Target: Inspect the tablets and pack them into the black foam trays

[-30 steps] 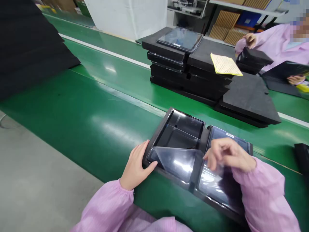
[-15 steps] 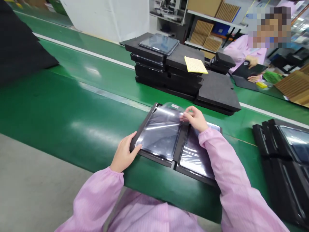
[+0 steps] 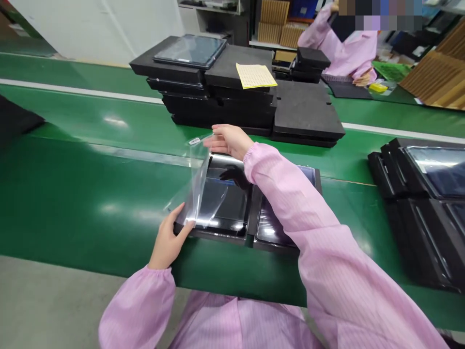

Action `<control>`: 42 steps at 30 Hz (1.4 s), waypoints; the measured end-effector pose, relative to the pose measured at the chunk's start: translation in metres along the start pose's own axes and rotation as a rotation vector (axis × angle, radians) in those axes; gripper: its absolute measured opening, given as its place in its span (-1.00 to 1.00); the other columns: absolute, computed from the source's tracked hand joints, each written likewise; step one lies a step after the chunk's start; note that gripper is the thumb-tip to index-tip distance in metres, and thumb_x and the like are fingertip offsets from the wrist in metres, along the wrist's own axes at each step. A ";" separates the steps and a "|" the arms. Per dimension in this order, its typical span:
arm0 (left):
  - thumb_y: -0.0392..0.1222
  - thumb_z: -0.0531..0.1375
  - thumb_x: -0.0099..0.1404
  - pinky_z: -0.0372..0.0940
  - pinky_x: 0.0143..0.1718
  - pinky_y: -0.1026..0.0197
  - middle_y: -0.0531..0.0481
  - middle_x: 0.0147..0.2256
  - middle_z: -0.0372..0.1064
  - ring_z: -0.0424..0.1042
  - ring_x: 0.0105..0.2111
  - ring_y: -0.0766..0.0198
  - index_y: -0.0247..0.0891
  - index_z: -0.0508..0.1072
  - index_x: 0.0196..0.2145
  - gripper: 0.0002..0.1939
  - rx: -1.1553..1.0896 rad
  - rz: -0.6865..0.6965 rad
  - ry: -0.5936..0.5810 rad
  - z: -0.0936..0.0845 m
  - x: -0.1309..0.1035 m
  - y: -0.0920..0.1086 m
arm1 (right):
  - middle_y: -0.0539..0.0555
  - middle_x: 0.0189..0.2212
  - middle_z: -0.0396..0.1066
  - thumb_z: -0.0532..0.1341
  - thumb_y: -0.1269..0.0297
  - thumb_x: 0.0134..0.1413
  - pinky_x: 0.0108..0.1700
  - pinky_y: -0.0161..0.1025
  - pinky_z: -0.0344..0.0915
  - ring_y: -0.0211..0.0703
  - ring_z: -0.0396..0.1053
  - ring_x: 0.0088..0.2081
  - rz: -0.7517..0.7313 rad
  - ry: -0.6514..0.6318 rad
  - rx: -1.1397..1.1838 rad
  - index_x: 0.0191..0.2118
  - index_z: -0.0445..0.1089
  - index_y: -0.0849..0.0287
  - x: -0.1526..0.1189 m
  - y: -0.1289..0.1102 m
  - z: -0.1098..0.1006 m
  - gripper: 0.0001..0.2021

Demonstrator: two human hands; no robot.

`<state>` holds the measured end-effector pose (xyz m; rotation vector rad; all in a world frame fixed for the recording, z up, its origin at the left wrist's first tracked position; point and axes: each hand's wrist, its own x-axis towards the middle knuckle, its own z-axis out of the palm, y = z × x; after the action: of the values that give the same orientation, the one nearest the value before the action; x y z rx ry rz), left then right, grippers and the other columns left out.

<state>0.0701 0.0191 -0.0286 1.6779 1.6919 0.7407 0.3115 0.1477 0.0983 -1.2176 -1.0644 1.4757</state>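
Note:
A tablet-like black panel [image 3: 228, 203] with a glossy screen lies in a black foam tray [image 3: 256, 198] on the green work surface. My right hand [image 3: 232, 140] pinches the far edge of a clear protective film [image 3: 198, 182]. The film is lifted off most of the screen and folds over toward the left. At the near left corner, my left hand [image 3: 167, 240] grips the tray's edge, its thumb on top by the film. A second panel [image 3: 269, 223], with wrinkled film on it, sits in the tray's right half, partly hidden by my right sleeve.
Behind the tray are stacked black foam trays [image 3: 240, 104], topped by another panel [image 3: 191, 51] and a yellow-edged label sheet [image 3: 256, 76]. More trays with panels [image 3: 436, 169] stand at the right. A co-worker in a pink sleeve [image 3: 337, 43] is across the table.
My right hand has moved left, pulling the film up and over and baring much of the screen. My left hand stays at the tray's near left corner. The camera view has shifted.

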 end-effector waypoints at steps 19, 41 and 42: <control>0.11 0.13 0.22 0.33 0.19 -0.17 -0.25 0.19 0.44 0.42 0.19 -0.18 -0.29 0.34 0.24 -0.31 0.123 0.031 -0.012 -0.007 0.001 0.017 | 0.11 -0.06 0.59 0.29 0.21 0.05 0.25 0.16 0.27 0.15 0.47 0.08 -0.147 0.660 -0.742 -0.10 0.53 0.06 -0.135 0.104 -0.211 -0.73; -0.33 0.09 0.36 0.39 -0.34 0.34 0.10 -0.45 0.48 0.50 -0.45 0.34 -0.16 0.38 -0.35 -0.85 0.186 0.780 0.014 -0.008 -0.085 0.045 | 0.13 -0.22 0.62 0.25 -0.09 0.02 0.06 0.14 0.40 0.16 0.51 -0.08 -0.200 0.670 -0.811 -0.24 0.59 0.00 -0.206 0.137 -0.181 -0.67; -0.35 0.08 0.35 0.37 -0.38 0.36 0.12 -0.48 0.45 0.48 -0.48 0.36 -0.15 0.34 -0.39 -0.82 0.136 0.751 0.009 -0.010 -0.085 0.042 | 0.13 -0.21 0.62 0.26 -0.09 0.02 0.07 0.14 0.40 0.17 0.51 -0.07 -0.195 0.671 -0.810 -0.24 0.59 0.00 -0.207 0.137 -0.181 -0.67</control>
<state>0.0881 -0.0638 0.0139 2.4391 1.1027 0.9728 0.4924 -0.0707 -0.0189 -1.9084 -1.2728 0.3745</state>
